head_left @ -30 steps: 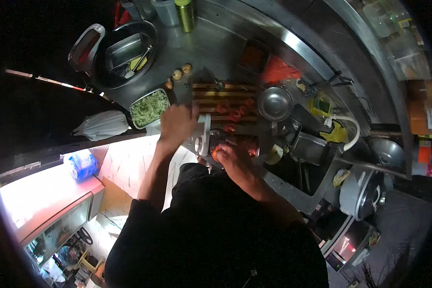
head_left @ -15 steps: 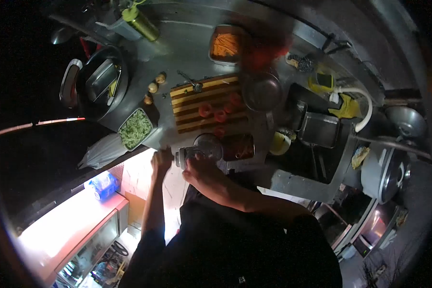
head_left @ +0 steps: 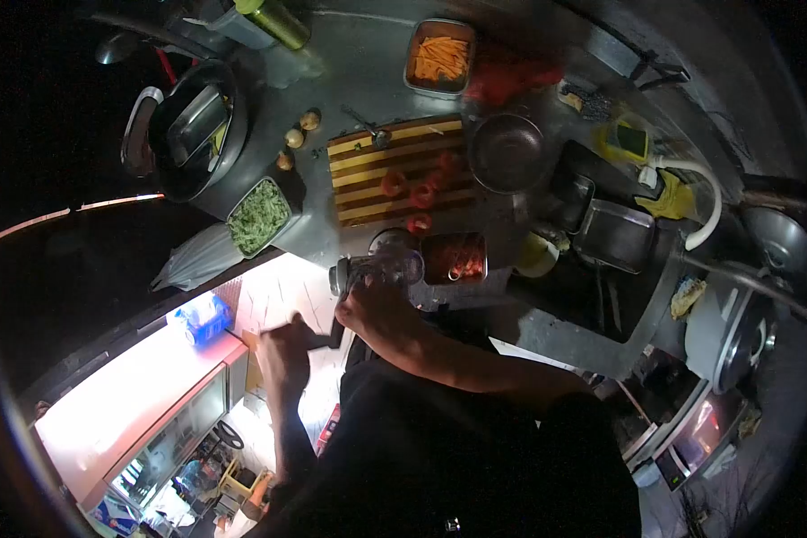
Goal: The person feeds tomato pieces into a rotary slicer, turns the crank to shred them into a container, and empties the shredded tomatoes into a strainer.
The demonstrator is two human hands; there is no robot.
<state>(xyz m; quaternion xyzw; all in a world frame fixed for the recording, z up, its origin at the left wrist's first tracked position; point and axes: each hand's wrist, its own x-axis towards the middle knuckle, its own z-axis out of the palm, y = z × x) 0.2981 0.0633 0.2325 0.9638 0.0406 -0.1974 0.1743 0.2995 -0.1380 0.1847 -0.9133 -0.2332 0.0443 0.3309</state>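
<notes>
A small hand-cranked device (head_left: 339, 276), with a grey end and a clear part, stands at the counter's front edge. My right hand (head_left: 368, 303) is closed over its near side; the fingers partly hide it. To the lower left, my left hand (head_left: 283, 357) is closed around the end of a dark crank arm (head_left: 327, 338). Beside the device sits a metal tray (head_left: 484, 260) with red, wet-looking food and a ring-shaped piece in it. Just beyond is a striped wooden cutting board (head_left: 354, 193) bearing several red ring-shaped vegetable pieces (head_left: 421, 195) and a metal utensil (head_left: 379, 137).
A tray of shredded greens (head_left: 260, 218) stands left, near onions (head_left: 294, 138). Orange strips (head_left: 441, 59) fill a tray at the back. Right of the board are a round pan (head_left: 506, 154) and a sink holding a metal tray (head_left: 614, 235). A large wok (head_left: 233, 134) is far left.
My left hand has swung down and toward me with the crank arm. My right hand stays at the device. The whole view has shifted slightly.
</notes>
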